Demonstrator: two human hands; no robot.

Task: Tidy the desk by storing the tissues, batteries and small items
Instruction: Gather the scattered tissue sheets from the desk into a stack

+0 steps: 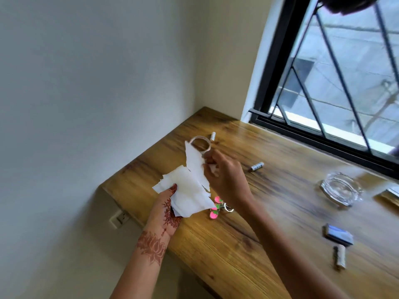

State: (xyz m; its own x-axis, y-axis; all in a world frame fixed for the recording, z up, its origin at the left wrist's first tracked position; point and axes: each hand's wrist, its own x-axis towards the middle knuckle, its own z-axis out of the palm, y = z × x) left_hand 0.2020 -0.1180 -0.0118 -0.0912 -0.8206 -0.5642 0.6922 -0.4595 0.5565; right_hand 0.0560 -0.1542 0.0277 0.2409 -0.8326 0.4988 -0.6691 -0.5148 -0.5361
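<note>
My left hand holds a stack of white tissues above the desk's left end. My right hand pinches the upper edge of one tissue that sticks up from the stack. Behind the tissues a roll of clear tape lies on the wooden desk. One battery lies near the far corner, another battery to the right of my right hand, and a third battery at the near right. A pink and green keychain lies under my right wrist.
A glass ashtray stands at the right below the barred window. A small blue-grey box lies near the third battery. A flat shiny object shows at the right edge. A wall socket sits under the desk's left end.
</note>
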